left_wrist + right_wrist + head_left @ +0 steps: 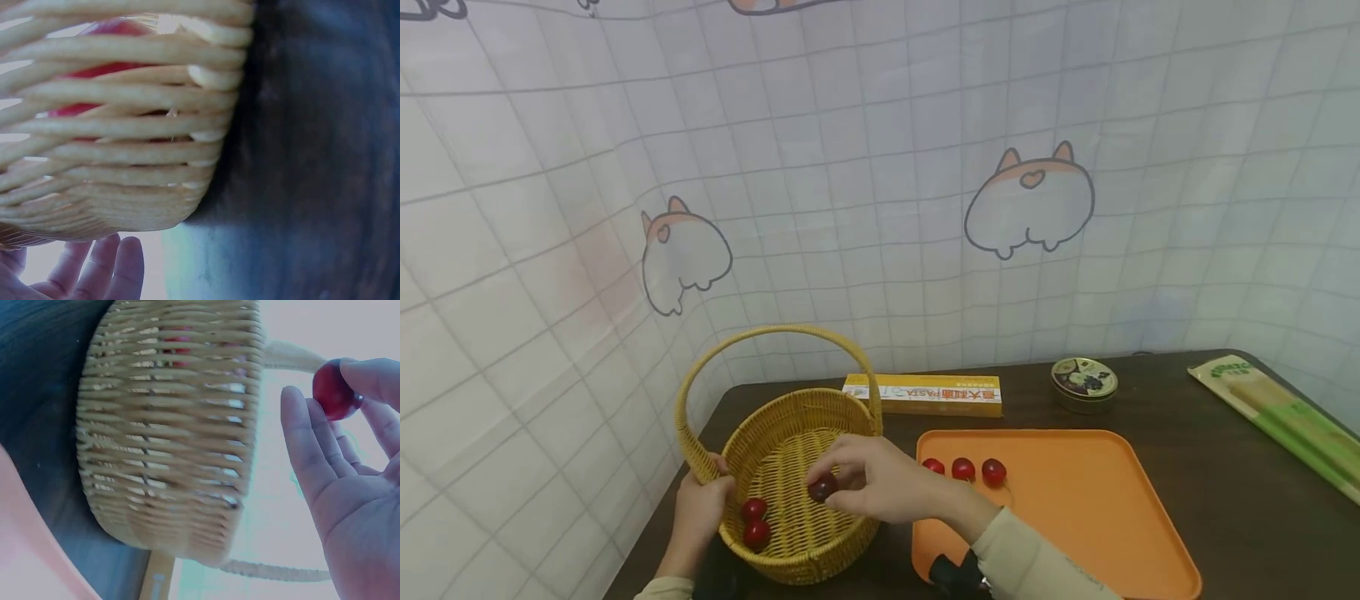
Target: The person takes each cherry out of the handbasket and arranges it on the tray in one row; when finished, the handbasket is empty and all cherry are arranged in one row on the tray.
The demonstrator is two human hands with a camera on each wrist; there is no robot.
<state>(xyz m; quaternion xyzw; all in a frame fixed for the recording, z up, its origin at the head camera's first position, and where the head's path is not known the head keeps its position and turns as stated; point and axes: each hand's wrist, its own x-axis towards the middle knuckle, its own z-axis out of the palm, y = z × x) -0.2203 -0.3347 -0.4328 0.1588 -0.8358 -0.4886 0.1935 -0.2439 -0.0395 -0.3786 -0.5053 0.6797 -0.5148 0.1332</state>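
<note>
My right hand (880,479) pinches a dark red cherry (822,487) between thumb and fingers, over the inside of a yellow wicker basket (816,567). In the right wrist view the same cherry (334,390) shows beyond the basket's rim. On the left, my left hand (696,508) grips the basket at the foot of its arched handle (782,328). Two red cherries (757,534) lie inside the basket at its left side; red shows through the weave in the left wrist view. Three more cherries (963,469) sit in a row on an orange tray (1075,517).
Behind the basket and tray lies a yellow pasta box (925,393). A round tin (1084,383) stands at the back, and a long green package (1285,417) lies on the right of the dark table (1247,517). A patterned white cloth (880,208) hangs behind.
</note>
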